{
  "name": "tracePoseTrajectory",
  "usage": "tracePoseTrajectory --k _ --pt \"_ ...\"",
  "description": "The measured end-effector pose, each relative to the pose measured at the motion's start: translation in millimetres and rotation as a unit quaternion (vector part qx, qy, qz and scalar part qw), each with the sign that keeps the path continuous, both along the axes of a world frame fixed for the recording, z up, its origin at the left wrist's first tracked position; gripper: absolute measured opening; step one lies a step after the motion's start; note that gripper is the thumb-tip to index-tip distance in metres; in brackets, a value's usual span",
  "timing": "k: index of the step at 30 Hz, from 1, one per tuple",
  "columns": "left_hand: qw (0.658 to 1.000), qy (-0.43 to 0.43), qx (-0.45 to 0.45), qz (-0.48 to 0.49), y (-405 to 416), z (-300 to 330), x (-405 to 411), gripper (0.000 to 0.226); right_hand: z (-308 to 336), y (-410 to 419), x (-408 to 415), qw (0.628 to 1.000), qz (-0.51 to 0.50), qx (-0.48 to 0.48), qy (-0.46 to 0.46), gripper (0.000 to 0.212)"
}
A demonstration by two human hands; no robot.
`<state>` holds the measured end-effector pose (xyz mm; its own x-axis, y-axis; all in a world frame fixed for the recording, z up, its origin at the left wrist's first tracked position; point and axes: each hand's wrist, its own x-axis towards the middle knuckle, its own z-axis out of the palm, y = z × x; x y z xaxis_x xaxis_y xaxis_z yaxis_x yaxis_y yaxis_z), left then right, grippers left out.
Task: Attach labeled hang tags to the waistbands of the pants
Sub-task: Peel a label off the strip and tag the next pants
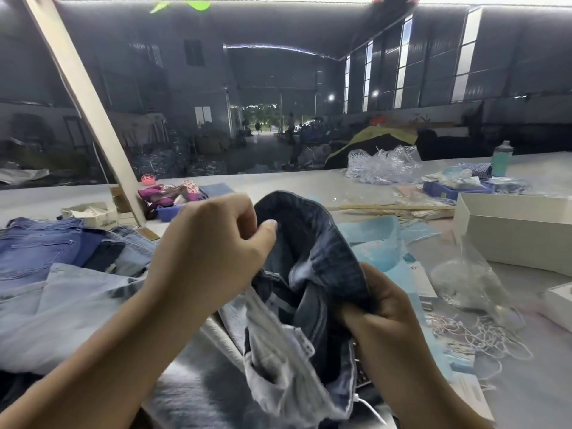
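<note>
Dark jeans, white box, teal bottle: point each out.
dark jeans [312, 230], head view, on the raised denim fold between the hands.
white box [510, 239], head view, on its front wall.
teal bottle [502, 161], head view, on its body.

Both forearms are cut off by the lower edge. The fingers [247, 212] of the left hand [213, 243] curl behind the dark denim pants [312, 243], their tips hidden in the fabric. The right hand [383, 311] buries its fingertips in a fold of the same pants. The pale pocket lining [278, 351] is motion-blurred. Print on the small carton [93, 213] is too small to read. The white box [513, 230] runs off the right edge. The blue sheets [380, 243] on the desk [309, 181] lie partly under the pants.
</note>
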<state>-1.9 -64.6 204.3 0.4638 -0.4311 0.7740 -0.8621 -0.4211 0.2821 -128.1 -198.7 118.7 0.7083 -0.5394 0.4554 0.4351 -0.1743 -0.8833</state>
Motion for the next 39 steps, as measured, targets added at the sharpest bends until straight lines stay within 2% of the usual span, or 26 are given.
tracePoseTrajectory --k 2,4,5,7,9,12,13,15,18,19,20,22,23,25,26,28,31,33,35,37,39 --pt "0.992 0.038 0.109 0.041 9 -2 -11 0.056 1 4 7 0.997 -0.080 -0.013 0.000 0.034" --pt "0.965 0.118 0.223 0.077 20 -6 -17 0.076 3 10 14 0.992 -0.125 0.001 -0.011 0.039" --pt "0.948 0.175 0.257 0.060 24 -8 -19 0.076 3 12 19 0.989 -0.147 0.001 -0.017 0.038" --pt "0.909 0.314 0.273 -0.035 29 -14 -17 0.060 0 18 26 0.983 -0.184 -0.005 -0.020 0.031" --pt "0.859 0.435 0.222 -0.152 31 -19 -12 0.056 -2 19 31 0.978 -0.206 0.012 -0.022 0.029" --pt "0.763 0.582 0.040 -0.280 31 -28 4 0.060 0 16 31 0.974 -0.225 0.028 -0.012 0.031" --pt "0.741 0.606 -0.019 -0.290 28 -30 8 0.063 1 15 30 0.973 -0.231 0.017 -0.001 0.031" --pt "0.719 0.628 -0.113 -0.276 17 -32 15 0.059 4 14 28 0.963 -0.265 -0.050 0.018 0.039" --pt "0.706 0.639 -0.216 -0.215 -7 -30 23 0.032 4 16 20 0.911 -0.332 -0.246 0.017 0.061" --pt "0.698 0.648 -0.227 -0.203 -15 -30 26 0.022 1 19 18 0.889 -0.332 -0.314 0.013 0.064" --pt "0.676 0.669 -0.225 -0.212 -24 -30 26 0.018 -4 23 16 0.865 -0.325 -0.383 0.013 0.058" --pt "0.618 0.722 -0.185 -0.249 -39 -32 20 0.030 -13 30 14 0.808 -0.301 -0.505 0.041 0.025" --pt "0.610 0.731 -0.170 -0.254 -43 -35 17 0.035 -18 32 13 0.788 -0.285 -0.541 0.073 0.012" --pt "0.608 0.738 -0.165 -0.244 -50 -44 15 0.038 -22 26 12 0.766 -0.240 -0.574 0.163 0.010" --pt "0.596 0.745 -0.171 -0.247 -51 -50 14 0.038 -21 22 13 0.764 -0.221 -0.574 0.196 0.010" --pt "0.573 0.751 -0.186 -0.272 -49 -57 14 0.035 -16 16 16 0.789 -0.166 -0.540 0.242 0.016" --pt "0.589 0.718 -0.188 -0.320 -42 -67 17 0.035 -6 15 20 0.886 -0.151 -0.393 0.193 0.037" --pt "0.584 0.701 -0.191 -0.362 -37 -72 17 0.044 3 15 24 0.931 -0.152 -0.283 0.172 0.055" --pt "0.595 0.684 -0.200 -0.372 -34 -78 17 0.046 9 13 27 0.954 -0.143 -0.193 0.181 0.063" --pt "0.613 0.670 -0.205 -0.365 -34 -85 18 0.046 10 8 31 0.961 -0.134 -0.143 0.193 0.054" --pt "0.612 0.668 -0.209 -0.368 -35 -90 20 0.047 6 6 33 0.971 -0.095 -0.109 0.190 0.042"
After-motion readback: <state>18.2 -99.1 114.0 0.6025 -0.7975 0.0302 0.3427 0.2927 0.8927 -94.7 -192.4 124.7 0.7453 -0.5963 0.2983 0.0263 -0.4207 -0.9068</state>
